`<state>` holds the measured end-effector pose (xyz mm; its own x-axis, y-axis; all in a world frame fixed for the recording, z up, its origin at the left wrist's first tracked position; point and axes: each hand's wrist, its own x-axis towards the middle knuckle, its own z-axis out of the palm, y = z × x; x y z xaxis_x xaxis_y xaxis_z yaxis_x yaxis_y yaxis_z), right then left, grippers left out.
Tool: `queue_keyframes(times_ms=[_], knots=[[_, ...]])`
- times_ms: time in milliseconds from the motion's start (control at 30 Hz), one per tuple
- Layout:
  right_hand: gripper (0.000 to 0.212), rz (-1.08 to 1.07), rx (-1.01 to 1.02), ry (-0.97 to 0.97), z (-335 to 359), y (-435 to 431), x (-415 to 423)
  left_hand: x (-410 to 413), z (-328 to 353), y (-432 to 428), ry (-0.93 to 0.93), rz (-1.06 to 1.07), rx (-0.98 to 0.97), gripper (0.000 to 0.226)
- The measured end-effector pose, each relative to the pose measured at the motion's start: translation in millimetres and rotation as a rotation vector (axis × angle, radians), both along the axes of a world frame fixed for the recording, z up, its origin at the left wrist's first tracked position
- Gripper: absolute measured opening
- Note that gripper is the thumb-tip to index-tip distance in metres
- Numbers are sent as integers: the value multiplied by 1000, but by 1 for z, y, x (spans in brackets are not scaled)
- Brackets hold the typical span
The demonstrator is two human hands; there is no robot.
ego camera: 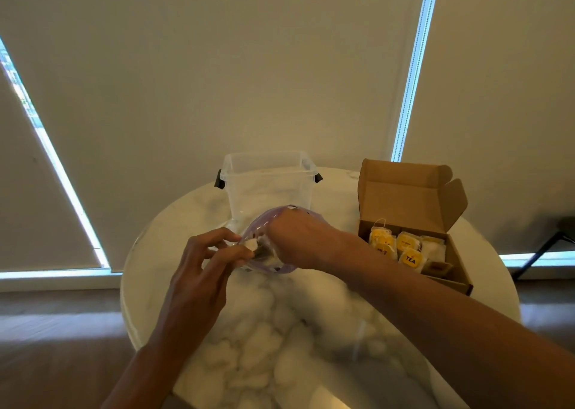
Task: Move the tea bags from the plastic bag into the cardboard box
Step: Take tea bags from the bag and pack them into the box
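Observation:
A clear plastic bag with a purple rim [281, 268] lies on the round marble table [311, 330], its mouth held wide. My left hand [205, 259] pinches the bag's near-left edge. My right hand [298, 237] reaches down into the bag; its fingers are hidden inside, so I cannot tell what they hold. A white tea bag [251, 245] shows inside the bag near my left fingertips. The open cardboard box [404, 200] stands at the right with several tea bags with yellow tags [407, 253] lying in it.
A clear plastic tub [267, 181] with black clips stands just behind the bag. Window blinds hang behind the table. A dark stand leg [547, 246] shows at the far right, beyond the table edge.

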<state>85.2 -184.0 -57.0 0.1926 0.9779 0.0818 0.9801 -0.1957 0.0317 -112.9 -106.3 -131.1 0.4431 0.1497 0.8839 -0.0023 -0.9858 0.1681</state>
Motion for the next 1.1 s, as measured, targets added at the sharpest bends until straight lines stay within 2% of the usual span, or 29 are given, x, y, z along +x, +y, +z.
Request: queue_keyframes(times_ms=[100, 200, 367, 533, 700, 733, 900, 1100], knots=[[32, 155, 173, -46, -1, -11, 3, 1, -1, 1, 22, 12, -9, 19], [39, 203, 290, -69, 3, -25, 6, 1, 0, 0, 30, 3, -12, 19], [32, 202, 212, -65, -6, -26, 7, 2, 1, -3, 20, 8, -36, 17], [22, 204, 294, -33, -7, -24, 7, 2, 2, -2, 35, -11, -7, 20], [21, 243, 354, -87, -7, -26, 7, 1, -4, 1, 128, 64, 31, 52], [21, 250, 360, -65, -7, -27, 8, 1, -3, 1, 119, 65, 26, 52], [10, 254, 462, 141, 6, -43, 3, 0, 3, 0, 3, 82, -46, 19], [17, 170, 709, 404, -1, -66, 3, -1, 4, 1, -68, 146, -98, 23]])
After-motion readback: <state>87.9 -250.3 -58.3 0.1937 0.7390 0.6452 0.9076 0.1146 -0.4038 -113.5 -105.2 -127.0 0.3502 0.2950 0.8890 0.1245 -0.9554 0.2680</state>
